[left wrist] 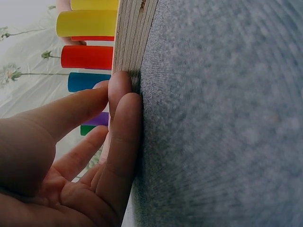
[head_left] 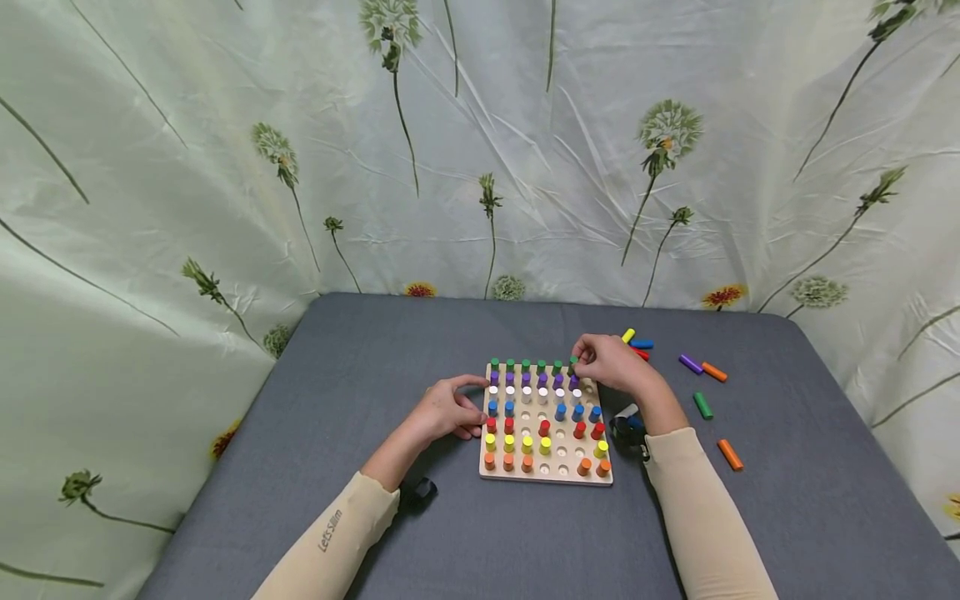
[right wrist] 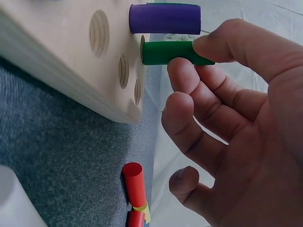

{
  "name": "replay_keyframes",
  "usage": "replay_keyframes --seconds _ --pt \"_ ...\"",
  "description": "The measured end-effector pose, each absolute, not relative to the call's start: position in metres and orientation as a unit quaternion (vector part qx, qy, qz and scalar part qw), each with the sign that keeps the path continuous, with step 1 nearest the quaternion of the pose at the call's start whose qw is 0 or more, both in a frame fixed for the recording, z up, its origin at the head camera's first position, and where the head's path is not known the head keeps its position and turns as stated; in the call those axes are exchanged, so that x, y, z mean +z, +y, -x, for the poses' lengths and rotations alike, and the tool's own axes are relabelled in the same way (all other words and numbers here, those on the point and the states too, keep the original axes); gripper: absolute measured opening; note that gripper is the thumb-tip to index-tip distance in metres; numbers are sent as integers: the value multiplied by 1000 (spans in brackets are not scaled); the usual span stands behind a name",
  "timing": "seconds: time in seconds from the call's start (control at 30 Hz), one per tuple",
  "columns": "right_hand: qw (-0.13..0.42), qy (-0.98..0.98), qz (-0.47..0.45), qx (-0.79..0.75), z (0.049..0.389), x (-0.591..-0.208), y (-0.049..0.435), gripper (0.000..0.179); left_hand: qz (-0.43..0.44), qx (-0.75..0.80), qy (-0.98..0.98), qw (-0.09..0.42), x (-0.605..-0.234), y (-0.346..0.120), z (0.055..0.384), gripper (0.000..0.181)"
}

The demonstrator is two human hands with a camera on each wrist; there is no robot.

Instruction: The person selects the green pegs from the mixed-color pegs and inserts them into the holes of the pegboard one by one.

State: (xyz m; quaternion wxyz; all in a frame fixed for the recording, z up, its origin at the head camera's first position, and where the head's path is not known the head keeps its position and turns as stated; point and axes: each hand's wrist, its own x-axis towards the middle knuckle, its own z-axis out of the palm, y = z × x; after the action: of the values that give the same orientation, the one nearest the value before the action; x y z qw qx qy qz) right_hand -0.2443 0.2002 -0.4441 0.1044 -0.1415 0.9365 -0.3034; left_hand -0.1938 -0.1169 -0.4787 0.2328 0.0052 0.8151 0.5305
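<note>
A wooden pegboard (head_left: pixel 555 478) lies on the grey table, with coloured pegs standing in rows: green at the far side, then purple, white, blue, red, yellow and orange nearest. Several holes are bare. My right hand (head_left: pixel 611 362) is over the far right corner, thumb and fingertips pinching a green peg (right wrist: pixel 165 53). That peg stands upright at a hole, beside a purple peg (right wrist: pixel 165 20). At the board's left side, my left hand (head_left: pixel 447 406) touches the edge with thumb and fingers. Its fingertips lie against the layered wooden side (left wrist: pixel 132 38) in the left wrist view.
Loose pegs lie right of the board: a purple one (head_left: pixel 690 363), orange ones (head_left: pixel 730 455) and a green one (head_left: pixel 702 406). Yellow (head_left: pixel 628 335), blue (head_left: pixel 642 343) and red pegs cluster behind my right hand. A white peg (head_left: pixel 627 411) lies near my right wrist. A flowered curtain (head_left: pixel 450 208) hangs behind the table.
</note>
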Motion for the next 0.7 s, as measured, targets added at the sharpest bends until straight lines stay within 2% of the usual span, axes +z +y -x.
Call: replay_keyframes --seconds 0.7 --pt "117 934 144 -306 242 -442 202 16 -8 528 816 234 -479 -117 193 58"
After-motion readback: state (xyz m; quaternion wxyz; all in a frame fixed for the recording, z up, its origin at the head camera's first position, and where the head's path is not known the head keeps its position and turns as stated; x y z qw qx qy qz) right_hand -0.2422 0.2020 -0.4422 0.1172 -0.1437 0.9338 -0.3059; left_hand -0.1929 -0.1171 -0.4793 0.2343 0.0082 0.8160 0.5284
